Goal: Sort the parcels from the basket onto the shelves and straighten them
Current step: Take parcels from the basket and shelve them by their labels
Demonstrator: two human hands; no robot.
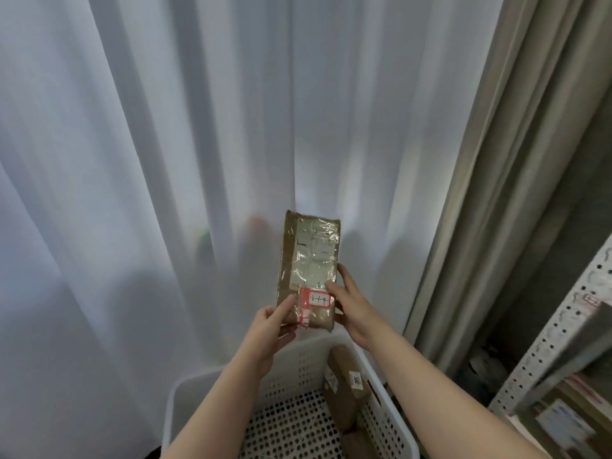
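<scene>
White sheer curtain (165, 160) fills most of the frame, with a heavier beige curtain (516, 154) hanging down the right side. At the lower right stands a metal shelf rack (546, 342) with perforated uprights; the items on its lower levels are too blurred to make out.

Both bare forearms rise from the bottom edge and meet just below the centre of the frame. There they hold a brown parcel (309, 260) upright in front of the white curtain, above the basket. The parcel is wrapped in shiny clear tape and carries a red-bordered label (316, 299) handwritten "3-1-4" near its lower end.

The left hand (271, 329) comes in diagonally from the lower left. Its thumb lies across the front of the parcel's lower left corner, and its fingers curl behind, pinching that corner. The right hand (351, 309) reaches in from the lower right. Its thumb presses the front face just beside the label, one finger stretches up along the parcel's right edge, and the rest wrap behind the lower right corner.

Below the hands, at the bottom centre, sits a white perforated basket (390, 402). A brown boxed parcel (347, 385) with a white sticker leans against its right wall, and another brown one (356, 442) lies at the bottom edge beneath it.
</scene>
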